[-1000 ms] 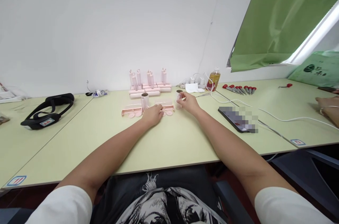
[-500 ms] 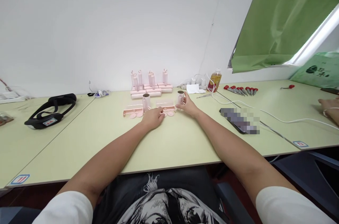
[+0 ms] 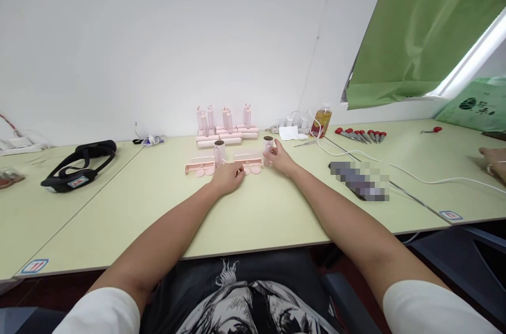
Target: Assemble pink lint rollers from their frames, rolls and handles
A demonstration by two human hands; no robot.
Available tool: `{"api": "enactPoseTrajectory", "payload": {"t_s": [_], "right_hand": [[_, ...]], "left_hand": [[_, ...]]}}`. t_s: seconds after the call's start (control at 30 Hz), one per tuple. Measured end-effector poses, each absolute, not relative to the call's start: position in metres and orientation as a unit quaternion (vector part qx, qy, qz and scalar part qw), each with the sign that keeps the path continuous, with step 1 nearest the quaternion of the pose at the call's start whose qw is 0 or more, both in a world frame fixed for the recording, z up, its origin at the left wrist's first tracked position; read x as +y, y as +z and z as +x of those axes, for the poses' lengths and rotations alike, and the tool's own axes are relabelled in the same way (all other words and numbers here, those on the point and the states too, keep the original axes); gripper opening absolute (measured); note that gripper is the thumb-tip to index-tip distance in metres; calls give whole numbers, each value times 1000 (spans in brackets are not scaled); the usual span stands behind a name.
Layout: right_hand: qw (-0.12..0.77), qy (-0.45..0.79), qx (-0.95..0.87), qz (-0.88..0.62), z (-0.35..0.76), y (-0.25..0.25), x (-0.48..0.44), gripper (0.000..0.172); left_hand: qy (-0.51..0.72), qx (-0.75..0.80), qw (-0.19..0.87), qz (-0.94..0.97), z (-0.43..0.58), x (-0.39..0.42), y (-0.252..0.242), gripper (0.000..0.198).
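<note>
My right hand (image 3: 280, 158) is wrapped round the side of an upright roll (image 3: 268, 146) with a brown core and a small pink part against it. My left hand (image 3: 228, 177) rests low by the table with its fingers curled; what they hold, if anything, is hidden. Just behind it stands a second upright roll (image 3: 219, 153). Two pink open cases with clear covers lie here, the left case (image 3: 193, 167) and the right case (image 3: 258, 161). Flat pink discs (image 3: 255, 170) lie in front of them.
Several pink cylinders (image 3: 229, 122) stand behind on lying pink-white rolls (image 3: 219, 140) by the wall. To the right are a drink bottle (image 3: 322, 121), red-handled tools (image 3: 360, 136), a phone (image 3: 358, 181) and a white cable (image 3: 430, 182). A black headset (image 3: 79, 168) lies left. Another person's hand (image 3: 494, 160) shows far right.
The roll in my right hand has shifted slightly left and tilts a little. My left hand stays at nearly the same place, and the view has turned slightly.
</note>
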State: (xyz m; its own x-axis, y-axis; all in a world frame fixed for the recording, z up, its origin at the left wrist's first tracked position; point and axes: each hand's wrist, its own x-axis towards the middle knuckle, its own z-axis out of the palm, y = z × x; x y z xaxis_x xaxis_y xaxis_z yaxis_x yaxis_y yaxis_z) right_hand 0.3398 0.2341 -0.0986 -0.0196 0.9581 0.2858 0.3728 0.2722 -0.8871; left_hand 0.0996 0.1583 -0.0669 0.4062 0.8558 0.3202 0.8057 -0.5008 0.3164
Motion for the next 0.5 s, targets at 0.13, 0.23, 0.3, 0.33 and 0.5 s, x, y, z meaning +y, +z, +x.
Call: {"api": "enactPoseTrajectory", "payload": {"t_s": [0.13, 0.23, 0.3, 0.33, 0.5], "right_hand": [[473, 349, -620, -520, 339, -93, 229, 91], [473, 363, -617, -513, 338, -90, 225, 90], [473, 364, -621, -507, 338, -90, 224, 89], [474, 362, -624, -504, 338, -90, 224, 89], [483, 310, -640, -511, 340, -91, 225, 84]], "left_hand": [[225, 485, 66, 842, 97, 160, -71, 18], [236, 474, 70, 845, 96, 160, -72, 17], [251, 465, 69, 846, 96, 159, -69, 16], [263, 462, 68, 844, 95, 159, -65, 16], [376, 486, 35, 788, 75, 166, -32, 24]]}}
